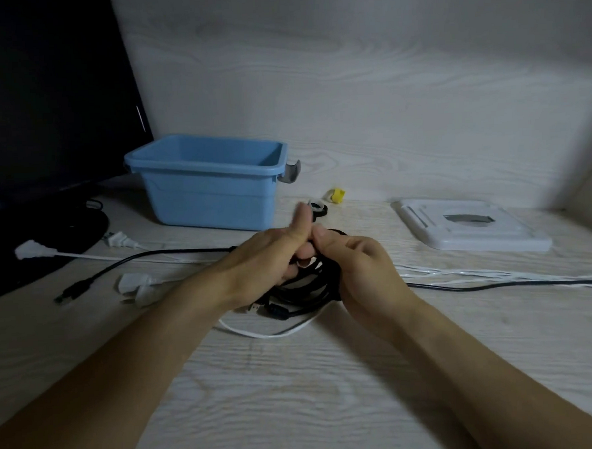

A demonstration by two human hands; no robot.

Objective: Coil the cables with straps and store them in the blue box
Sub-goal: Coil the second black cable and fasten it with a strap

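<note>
A coiled black cable [303,292] lies at the middle of the desk. My left hand [272,256] and my right hand [355,266] both grip the coil at its far side, fingers curled around the strands, left thumb raised. A plug end of the coil [254,308] sticks out to the near left. The blue box [209,160] stands open behind the hands, to the left. A white cable [269,332] loops under the coil. Small strap rolls [317,207] and a yellow one [337,194] lie beside the box.
A black monitor [41,100] stands at the left on its base. White plugs [120,238] and another black cable [125,264] with a plug lie at the left. A white flat stand [466,229] sits at the right. White and black cables [496,279] run off right.
</note>
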